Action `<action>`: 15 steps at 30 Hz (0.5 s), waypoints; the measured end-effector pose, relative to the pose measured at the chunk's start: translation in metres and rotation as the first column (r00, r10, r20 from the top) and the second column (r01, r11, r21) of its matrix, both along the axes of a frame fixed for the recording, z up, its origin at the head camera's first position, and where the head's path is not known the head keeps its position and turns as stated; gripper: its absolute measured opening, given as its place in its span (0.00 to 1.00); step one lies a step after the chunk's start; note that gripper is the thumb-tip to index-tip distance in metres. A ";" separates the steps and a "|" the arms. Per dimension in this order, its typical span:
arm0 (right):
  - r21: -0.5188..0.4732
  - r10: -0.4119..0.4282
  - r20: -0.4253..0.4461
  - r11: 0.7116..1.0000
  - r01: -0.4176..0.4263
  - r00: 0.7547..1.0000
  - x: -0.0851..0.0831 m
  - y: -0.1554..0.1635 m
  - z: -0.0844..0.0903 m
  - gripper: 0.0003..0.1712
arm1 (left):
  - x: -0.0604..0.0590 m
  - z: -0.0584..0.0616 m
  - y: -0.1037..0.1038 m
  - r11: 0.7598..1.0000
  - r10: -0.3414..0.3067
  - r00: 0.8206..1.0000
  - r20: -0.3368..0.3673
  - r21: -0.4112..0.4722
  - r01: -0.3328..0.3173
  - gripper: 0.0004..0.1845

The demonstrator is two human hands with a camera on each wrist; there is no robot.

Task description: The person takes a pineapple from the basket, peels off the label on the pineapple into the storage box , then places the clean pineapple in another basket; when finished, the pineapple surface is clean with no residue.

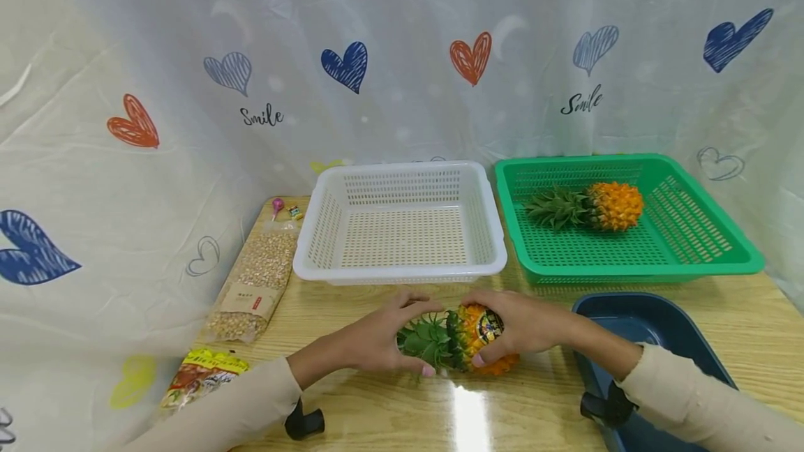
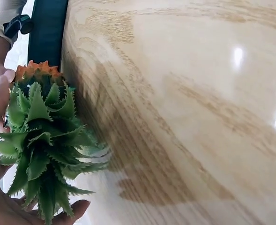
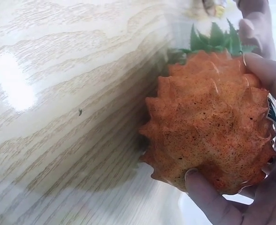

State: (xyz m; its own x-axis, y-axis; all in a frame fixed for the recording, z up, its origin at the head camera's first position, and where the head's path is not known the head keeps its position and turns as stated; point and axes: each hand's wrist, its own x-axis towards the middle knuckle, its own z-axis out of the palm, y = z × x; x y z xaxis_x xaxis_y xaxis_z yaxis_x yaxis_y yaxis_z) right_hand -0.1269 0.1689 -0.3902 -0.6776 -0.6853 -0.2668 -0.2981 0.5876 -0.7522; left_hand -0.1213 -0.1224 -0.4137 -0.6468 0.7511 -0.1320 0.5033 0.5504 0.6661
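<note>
Pineapple A: laid in green basket, bench back-right corner | Pineapple B: unbasketed; body clasped by right hand's fingers, crown by left hand's

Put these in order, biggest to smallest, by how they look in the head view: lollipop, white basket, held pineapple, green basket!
1. Green basket, just a bit bigger than the next
2. White basket
3. Held pineapple, partly covered
4. Lollipop, tiny
</note>
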 end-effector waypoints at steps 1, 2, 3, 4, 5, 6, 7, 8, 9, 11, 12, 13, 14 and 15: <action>-0.001 0.000 -0.001 1.000 0.000 1.000 0.000 0.000 0.000 0.47 | 0.000 -0.001 0.000 1.000 0.000 1.000 -0.001 -0.002 0.000 0.49; -0.003 0.001 -0.002 1.000 -0.001 1.000 0.000 0.000 0.000 0.47 | 0.000 -0.002 0.000 1.000 0.002 1.000 0.004 -0.003 -0.002 0.49; -0.004 0.001 -0.004 1.000 -0.001 1.000 0.000 0.000 0.000 0.47 | -0.001 -0.003 0.000 1.000 0.003 1.000 0.004 -0.006 -0.003 0.49; -0.004 -0.001 -0.004 1.000 0.001 1.000 0.001 -0.001 0.000 0.47 | -0.001 -0.003 0.000 1.000 0.003 1.000 0.007 -0.008 -0.003 0.48; -0.003 -0.004 -0.006 1.000 0.004 1.000 0.001 -0.001 0.000 0.47 | -0.001 -0.004 0.000 1.000 0.002 1.000 0.010 -0.009 -0.002 0.47; -0.001 -0.008 -0.006 1.000 0.008 1.000 0.001 0.000 0.000 0.47 | -0.002 -0.004 0.000 1.000 0.002 1.000 0.009 -0.009 -0.002 0.46; 0.001 -0.012 -0.006 1.000 0.012 1.000 0.001 0.000 0.000 0.48 | -0.002 -0.004 0.000 1.000 0.000 1.000 0.011 -0.006 0.000 0.44; 0.003 -0.016 -0.005 1.000 0.016 1.000 0.000 0.000 0.000 0.48 | -0.002 -0.004 0.000 1.000 0.000 1.000 0.011 -0.003 0.000 0.43; 0.008 -0.020 -0.007 1.000 0.020 1.000 0.000 0.000 0.000 0.48 | -0.002 -0.004 0.000 1.000 0.000 1.000 0.011 0.000 0.000 0.42; 0.014 -0.026 -0.009 1.000 0.026 1.000 0.000 0.000 -0.001 0.48 | -0.003 -0.004 -0.001 1.000 -0.001 1.000 0.011 0.008 0.001 0.40; 0.018 -0.027 -0.008 0.999 0.028 1.000 0.000 0.000 -0.001 0.48 | -0.003 -0.005 -0.001 1.000 0.002 1.000 0.014 0.012 -0.002 0.39; 0.020 -0.030 -0.008 0.999 0.030 1.000 0.000 0.000 -0.001 0.48 | -0.003 -0.005 -0.001 1.000 0.005 1.000 0.017 0.014 -0.006 0.39; 0.024 -0.033 -0.007 0.999 0.034 0.999 0.000 0.000 -0.001 0.49 | -0.003 -0.005 -0.001 1.000 0.010 1.000 0.021 0.014 -0.010 0.38; 0.027 -0.039 -0.003 0.999 0.039 0.999 0.000 0.000 -0.001 0.49 | -0.003 -0.006 -0.001 1.000 0.015 1.000 0.023 0.013 -0.015 0.38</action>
